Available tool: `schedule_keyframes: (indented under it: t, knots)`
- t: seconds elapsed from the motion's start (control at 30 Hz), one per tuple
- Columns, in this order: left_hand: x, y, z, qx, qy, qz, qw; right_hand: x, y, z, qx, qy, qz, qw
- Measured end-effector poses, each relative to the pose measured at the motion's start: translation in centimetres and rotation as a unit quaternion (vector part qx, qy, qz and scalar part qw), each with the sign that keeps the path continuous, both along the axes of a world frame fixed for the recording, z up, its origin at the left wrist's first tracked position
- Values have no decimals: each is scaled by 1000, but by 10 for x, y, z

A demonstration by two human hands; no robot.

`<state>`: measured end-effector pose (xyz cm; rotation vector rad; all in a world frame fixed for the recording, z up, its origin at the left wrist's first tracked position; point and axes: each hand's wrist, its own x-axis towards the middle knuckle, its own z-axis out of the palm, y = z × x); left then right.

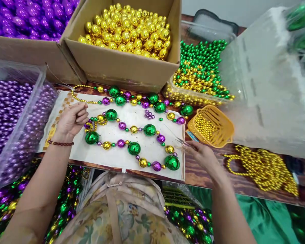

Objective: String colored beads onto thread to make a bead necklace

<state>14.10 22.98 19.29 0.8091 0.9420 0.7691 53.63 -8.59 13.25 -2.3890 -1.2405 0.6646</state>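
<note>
On a white cloth lies a looped bead garland with large green, gold and purple beads. My left hand is closed in a pinch above the cloth's left part, beside the garland's left end; what sits between the fingertips is too small to tell. My right hand, at the cloth's right edge, grips slim pointed scissors aimed left over the cloth. Behind, a second bead strand stretches along the cloth's far edge. A little cluster of purple beads and one green bead lie loose between the strands.
Cardboard boxes of purple and gold beads stand at the back. Clear tubs hold lilac beads and green-gold beads. A yellow basket and heaped gold bead strings sit at right.
</note>
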Motion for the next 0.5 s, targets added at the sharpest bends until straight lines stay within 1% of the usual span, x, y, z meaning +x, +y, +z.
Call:
schedule_keyframes:
  t: [0.1,0.17,0.23,0.3,0.33,0.37,0.4,0.43,0.47,0.5]
  knots:
    - [4,-2,0,4,4,-4,1000,-6,-12,-19,-50,-61,1,997]
    - [5,-3,0,11,6,-2,1000,-10,-19,-27,-48,-114,16,992]
    - [7,-5,0,11,12,4,1000,-10,-26,-28,-45,-171,46,983]
    - [9,-6,1,4,15,9,1000,-8,-26,-24,-39,-232,77,969]
    - [9,-6,1,1,15,8,1000,-8,-20,-19,-24,-250,89,964]
    - [10,-5,0,0,12,6,1000,-11,-8,-12,1,-251,100,963]
    - [10,-4,0,1,8,3,1000,-18,10,-4,40,-231,112,966]
    - [11,-3,-1,2,4,-1,1000,-30,33,7,91,-186,127,970]
    - [11,-2,-1,5,-1,-3,1000,-46,60,18,144,-119,145,972]
    - [11,-1,-1,8,-5,-5,1000,-68,90,29,190,-34,181,964]
